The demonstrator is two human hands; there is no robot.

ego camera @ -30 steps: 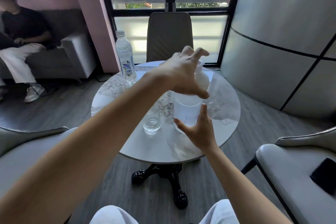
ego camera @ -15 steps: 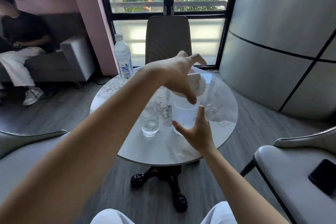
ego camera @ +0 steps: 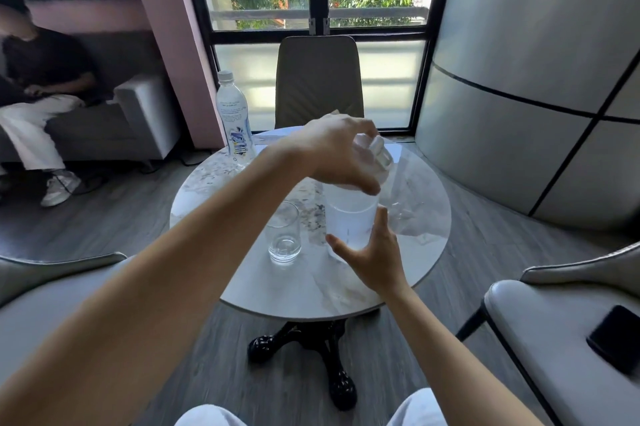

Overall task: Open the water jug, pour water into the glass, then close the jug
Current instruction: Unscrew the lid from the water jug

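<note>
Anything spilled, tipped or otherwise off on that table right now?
Nothing stands out. The jug and glass stand upright on the table, with no puddle visible. The left hand covers the jug's lid; the right hand steadies its base. The bottle stands capped at the far edge.

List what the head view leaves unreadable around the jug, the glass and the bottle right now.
- Jug lid: the left hand covers it, so whether it is seated or already loose cannot be told.
- Jug base: hidden behind the right hand.
- Glass: too clear to tell if it holds any water.
- Bottle label: print too small to read.
</note>
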